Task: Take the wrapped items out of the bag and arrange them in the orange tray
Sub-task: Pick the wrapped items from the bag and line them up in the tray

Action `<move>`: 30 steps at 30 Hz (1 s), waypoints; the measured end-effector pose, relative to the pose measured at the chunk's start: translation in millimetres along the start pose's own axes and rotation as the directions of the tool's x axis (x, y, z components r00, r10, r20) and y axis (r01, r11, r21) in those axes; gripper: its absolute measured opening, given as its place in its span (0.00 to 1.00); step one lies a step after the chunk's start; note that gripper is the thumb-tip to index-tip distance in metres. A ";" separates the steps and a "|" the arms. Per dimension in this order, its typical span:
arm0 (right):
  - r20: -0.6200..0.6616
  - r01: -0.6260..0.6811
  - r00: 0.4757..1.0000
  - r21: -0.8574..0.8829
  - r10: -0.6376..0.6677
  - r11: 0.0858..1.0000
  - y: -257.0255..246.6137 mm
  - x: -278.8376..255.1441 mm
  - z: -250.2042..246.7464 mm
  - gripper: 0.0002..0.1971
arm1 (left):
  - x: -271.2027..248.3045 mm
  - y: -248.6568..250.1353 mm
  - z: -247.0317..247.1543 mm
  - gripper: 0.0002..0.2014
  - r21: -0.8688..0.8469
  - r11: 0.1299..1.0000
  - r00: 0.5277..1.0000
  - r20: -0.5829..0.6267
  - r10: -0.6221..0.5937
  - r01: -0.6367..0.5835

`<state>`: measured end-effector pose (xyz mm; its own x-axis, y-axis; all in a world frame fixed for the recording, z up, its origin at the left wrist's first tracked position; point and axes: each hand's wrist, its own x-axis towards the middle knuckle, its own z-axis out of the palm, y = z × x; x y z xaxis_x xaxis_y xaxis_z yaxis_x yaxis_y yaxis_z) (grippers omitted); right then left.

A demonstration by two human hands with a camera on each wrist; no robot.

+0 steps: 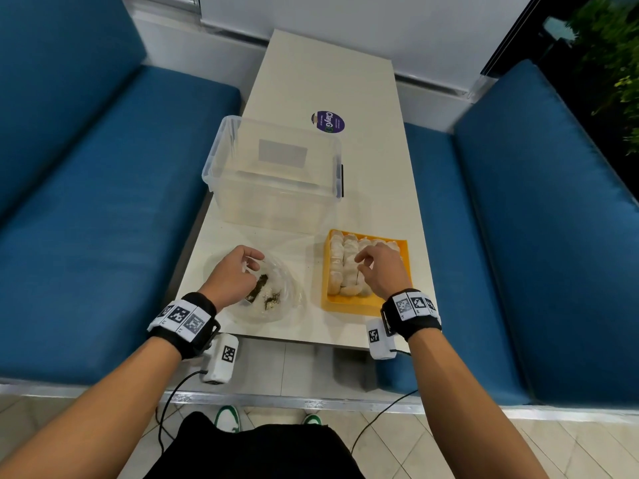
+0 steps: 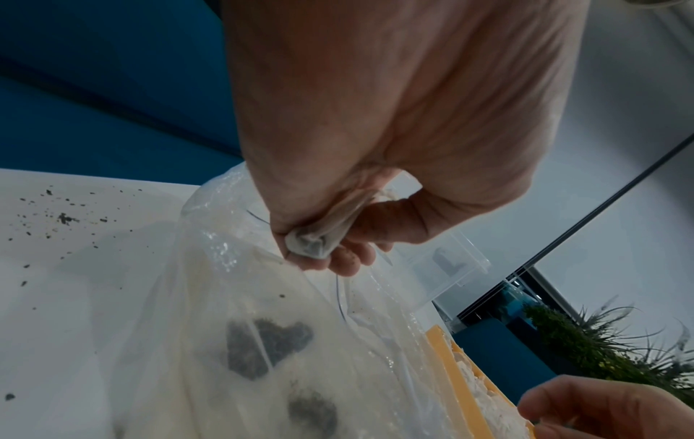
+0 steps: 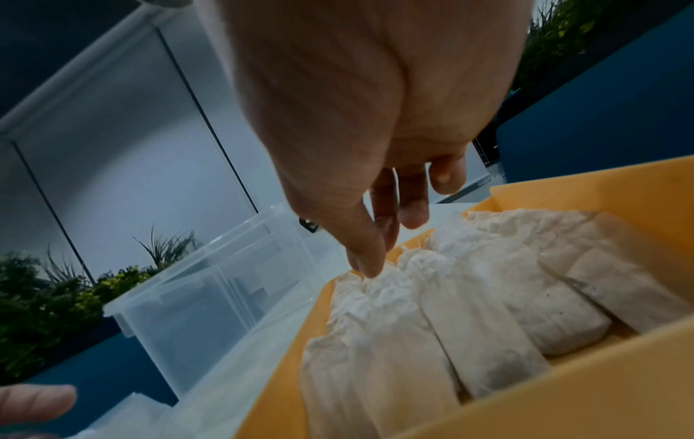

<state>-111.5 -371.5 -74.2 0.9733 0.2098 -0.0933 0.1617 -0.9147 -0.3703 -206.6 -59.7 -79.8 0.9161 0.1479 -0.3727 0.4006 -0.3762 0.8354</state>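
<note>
Thin clear plastic, crinkled and slack: that is the bag (image 1: 268, 299), lying on the table (image 1: 311, 81) under and just beyond our left hand (image 1: 231, 271). From the left wrist view the left fingers (image 2: 349, 261) and thumb pinch a gathered fold of the bag's film, lifting its mouth. Dark clumps show through the plastic below; whether any wrapped item remains inside, we cannot tell.

Our right hand (image 1: 378, 267) hovers over the orange tray (image 1: 356, 307), fingers loosely spread and holding nothing, one fingertip (image 3: 370, 271) touching the end of a packet. The wrapped items (image 3: 450, 297) lie side by side in the tray, filling most of it.

Judgement: we are seating a packet into its row. To do it well, we press lightly on the twisted end so the paper does not tear, and nudge it flush against its neighbour. Keep the left pinch steady so the bag mouth stays open for the next reach.

Edges and room: the tray's near wall sits close to the table edge below our right wrist, so push away, never toward us. Between the hands is bare table for crossing. Beyond both hands stands a clear storage box (image 1: 276, 174), near the tray's far wall. Dark crumbs (image 2: 63, 218) lie left of the left hand.
</note>
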 end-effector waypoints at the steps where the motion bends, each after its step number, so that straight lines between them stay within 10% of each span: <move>1: 0.009 0.012 1.000 0.009 -0.012 1.000 -1.3 -2.0 -0.6 0.06 | -0.2 0.7 0.5 0.25 -0.002 1.000 1.000 0.002 0.000 0.000; 10: 0.273 0.026 0.962 -0.068 -0.006 0.997 -6.8 -16.4 -0.5 0.12 | -2.4 -1.7 -1.3 0.25 -0.008 1.000 1.000 0.018 0.003 -0.003; 30: 0.318 -0.060 0.947 0.039 0.044 0.997 -2.3 -19.2 -6.6 0.10 | -7.2 2.4 -2.2 0.24 -0.012 1.000 1.000 0.013 0.007 -0.007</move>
<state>-129.5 -375.7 -65.5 0.8769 0.2683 -0.3989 0.0969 -0.9114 -0.4000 -212.2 -59.6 -74.2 0.9186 0.1335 -0.3719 0.3944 -0.3659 0.8429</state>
